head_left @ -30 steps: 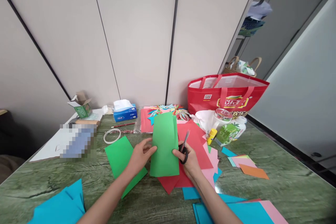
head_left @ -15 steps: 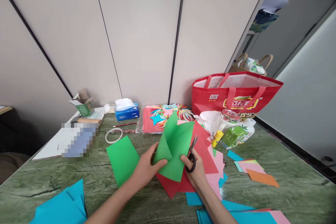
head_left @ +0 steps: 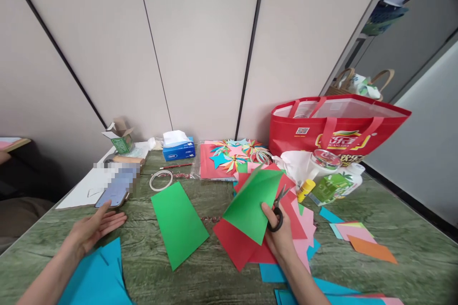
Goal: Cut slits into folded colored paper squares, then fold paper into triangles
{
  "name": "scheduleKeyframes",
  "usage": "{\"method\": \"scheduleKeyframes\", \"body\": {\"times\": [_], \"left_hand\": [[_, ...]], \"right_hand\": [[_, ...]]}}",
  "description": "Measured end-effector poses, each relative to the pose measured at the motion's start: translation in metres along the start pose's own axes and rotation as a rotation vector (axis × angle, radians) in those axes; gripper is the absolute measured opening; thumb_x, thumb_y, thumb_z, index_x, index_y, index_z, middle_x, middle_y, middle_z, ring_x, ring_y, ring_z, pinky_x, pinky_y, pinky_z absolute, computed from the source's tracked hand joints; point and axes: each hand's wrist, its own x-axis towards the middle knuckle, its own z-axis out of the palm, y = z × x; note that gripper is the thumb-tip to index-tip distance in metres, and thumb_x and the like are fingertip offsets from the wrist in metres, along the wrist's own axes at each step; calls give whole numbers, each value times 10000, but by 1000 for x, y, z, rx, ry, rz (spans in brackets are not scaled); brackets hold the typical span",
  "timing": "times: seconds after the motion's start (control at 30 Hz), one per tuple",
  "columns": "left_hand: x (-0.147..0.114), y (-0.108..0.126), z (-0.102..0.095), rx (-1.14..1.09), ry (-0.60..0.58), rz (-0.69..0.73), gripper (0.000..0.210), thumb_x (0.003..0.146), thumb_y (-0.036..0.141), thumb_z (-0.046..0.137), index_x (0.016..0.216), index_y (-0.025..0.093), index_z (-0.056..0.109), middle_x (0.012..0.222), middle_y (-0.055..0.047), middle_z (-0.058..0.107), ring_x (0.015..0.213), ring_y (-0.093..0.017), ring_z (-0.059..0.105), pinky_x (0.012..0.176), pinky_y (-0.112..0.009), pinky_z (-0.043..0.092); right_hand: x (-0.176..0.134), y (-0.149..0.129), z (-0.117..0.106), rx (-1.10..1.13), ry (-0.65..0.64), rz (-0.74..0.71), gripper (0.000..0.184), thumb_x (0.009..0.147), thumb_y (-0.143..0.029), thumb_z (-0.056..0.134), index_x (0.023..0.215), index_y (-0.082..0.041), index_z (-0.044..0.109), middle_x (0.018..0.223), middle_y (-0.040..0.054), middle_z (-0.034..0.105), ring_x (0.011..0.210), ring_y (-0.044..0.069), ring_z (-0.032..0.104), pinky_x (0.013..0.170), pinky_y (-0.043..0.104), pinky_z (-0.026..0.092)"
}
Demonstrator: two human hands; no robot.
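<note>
My right hand (head_left: 281, 228) grips a folded piece of green paper (head_left: 252, 207) between thumb and fingers, and a pair of black-handled scissors (head_left: 277, 214) with its blades pointing up and away. My left hand (head_left: 95, 228) is open and empty, its fingers spread by the near end of a phone (head_left: 116, 188); whether a fingertip touches the phone I cannot tell. Another sheet of green paper (head_left: 179, 224) lies flat between my hands. Beneath the held paper are red sheets (head_left: 236, 248). Blue paper (head_left: 95, 276) lies under and beside my left wrist.
A red shopping bag (head_left: 332, 126) stands at the back right, behind a yellow glue stick (head_left: 306, 190) and a green carton (head_left: 331, 188). A tissue box (head_left: 178, 150), a tape roll (head_left: 161, 180) and colourful paper stars (head_left: 234, 152) are further back. Cut paper pieces (head_left: 372, 248) lie right.
My left hand has let go of the folded green paper and moved left, towards the phone. My right hand keeps the paper and scissors. The view has shifted slightly left.
</note>
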Motion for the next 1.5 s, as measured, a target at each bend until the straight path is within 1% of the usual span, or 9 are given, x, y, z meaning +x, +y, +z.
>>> {"method": "scheduleKeyframes", "body": {"times": [0.13,0.3,0.47,0.63,0.93,1.1,1.27,1.4,1.5], "left_hand": [[19,11,-6,-48,-60,-106,117,864,126,418,909,75,513,635,-77,662,631,-189,668,582,-297,567],[35,16,-5,-80,-53,-129,129,862,88,411,847,102,539,664,-45,651,614,-145,651,554,-229,561],[44,11,-10,-76,-60,-142,74,836,77,474,856,123,527,662,-14,654,635,-152,657,551,-256,567],[48,11,-11,-54,-61,-163,94,824,50,487,794,130,524,664,-7,654,634,-141,657,562,-246,565],[40,15,-8,-7,-64,-144,105,845,123,482,750,115,526,667,-34,653,652,-156,648,566,-274,561],[40,14,-8,20,-80,-108,235,878,298,427,769,115,527,732,-56,644,709,-178,654,608,-291,557],[28,16,-9,132,-69,-91,324,903,292,353,716,103,539,673,-89,656,704,-187,657,610,-281,553],[6,20,-11,327,-74,-59,245,817,226,524,610,100,559,515,-74,659,503,-178,643,459,-238,526],[-20,19,6,455,-147,50,234,670,225,698,518,121,552,339,-13,572,270,-120,494,264,-166,360]], "right_hand": [[0,5,-2,-7,-4,-45,309,590,-341,750,844,-211,633,797,10,681,702,195,625,671,330,505],[2,9,-4,-29,-15,-91,257,611,-343,729,818,-229,627,822,-7,683,708,191,618,663,321,503],[1,7,-4,-12,-42,-57,248,633,-369,712,826,-240,625,791,-4,676,666,184,612,635,324,507],[2,7,-5,-40,-19,-77,288,624,-377,716,852,-223,629,824,23,687,740,214,624,682,356,500],[1,8,-4,19,-35,-30,313,613,-333,731,887,-224,626,871,21,685,759,220,642,658,339,527],[1,9,-5,3,-19,-25,301,613,-343,725,870,-222,625,844,7,687,744,219,640,645,343,529],[0,7,-3,1,-44,-29,298,621,-348,716,886,-248,625,842,-13,692,731,211,644,626,328,523],[-2,4,1,-4,-56,-33,330,609,-342,727,902,-238,619,852,9,687,751,222,639,631,327,514],[-2,4,1,-94,-75,-76,316,618,-345,721,891,-234,608,831,13,671,734,213,620,634,320,499]]}}
